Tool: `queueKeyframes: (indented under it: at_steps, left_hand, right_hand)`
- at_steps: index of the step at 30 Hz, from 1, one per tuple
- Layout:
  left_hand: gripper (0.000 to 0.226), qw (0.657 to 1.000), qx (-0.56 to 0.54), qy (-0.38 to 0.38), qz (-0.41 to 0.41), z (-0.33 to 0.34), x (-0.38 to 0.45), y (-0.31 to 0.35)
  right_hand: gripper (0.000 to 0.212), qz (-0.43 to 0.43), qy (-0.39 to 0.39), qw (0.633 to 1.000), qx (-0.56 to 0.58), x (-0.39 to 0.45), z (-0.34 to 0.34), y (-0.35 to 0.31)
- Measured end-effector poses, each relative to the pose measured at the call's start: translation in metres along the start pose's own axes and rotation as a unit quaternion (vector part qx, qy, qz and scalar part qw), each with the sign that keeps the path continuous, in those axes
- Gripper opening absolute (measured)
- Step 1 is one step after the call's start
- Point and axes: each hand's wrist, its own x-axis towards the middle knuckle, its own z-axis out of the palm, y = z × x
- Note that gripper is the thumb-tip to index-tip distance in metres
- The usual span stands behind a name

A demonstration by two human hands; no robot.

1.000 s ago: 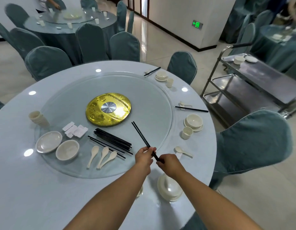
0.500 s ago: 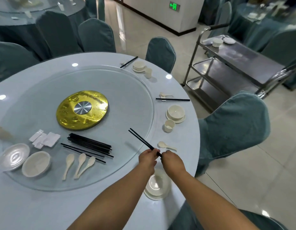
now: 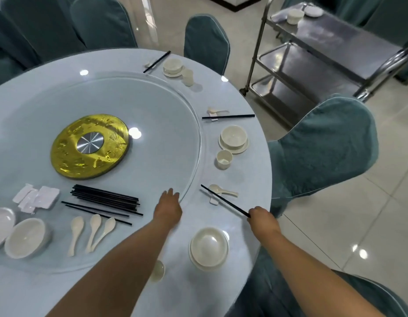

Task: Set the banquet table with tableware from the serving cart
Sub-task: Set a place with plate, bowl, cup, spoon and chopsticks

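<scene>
My right hand grips the near end of a pair of black chopsticks, whose shafts lie across a small white rest beside a white spoon on the round table. My left hand lies flat with straight fingers on the rim of the glass turntable, holding nothing. A bowl on a plate stands near the table edge between my arms. On the turntable lie a bundle of black chopsticks, three spoons, white rests and bowls.
Two laid places sit along the right rim, with a bowl and plate, a cup and chopsticks. A teal-covered chair stands right of the table. The steel serving cart is behind it, carrying a bowl.
Both hands held the chopstick pair over the turntable edge. Now the right hand alone has moved it right onto the rest beside the spoon; the left hand has let go and lies on the turntable rim.
</scene>
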Motion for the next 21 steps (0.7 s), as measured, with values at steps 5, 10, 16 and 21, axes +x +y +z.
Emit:
queueKeyframes:
  at_steps: [5,10,16,21]
  left_hand:
    - [0.058,0.993,0.094,-0.07,-0.018,0.017,0.009,-0.014]
    - [0.066,0.99,0.108,-0.088,-0.029,0.024,0.009,-0.017]
    - [0.066,0.987,0.124,-0.103,-0.022,0.023,0.013,-0.02]
    - [0.065,0.987,0.122,-0.101,-0.022,0.021,0.012,-0.018]
  right_hand:
    - [0.019,0.008,-0.021,0.999,-0.03,0.008,0.013,0.014]
    - [0.026,0.011,-0.017,0.999,-0.036,0.015,0.019,0.018]
    - [0.028,0.021,-0.008,1.0,-0.011,0.02,0.026,0.015]
    - [0.033,0.022,0.0,1.0,-0.009,0.018,0.027,0.015]
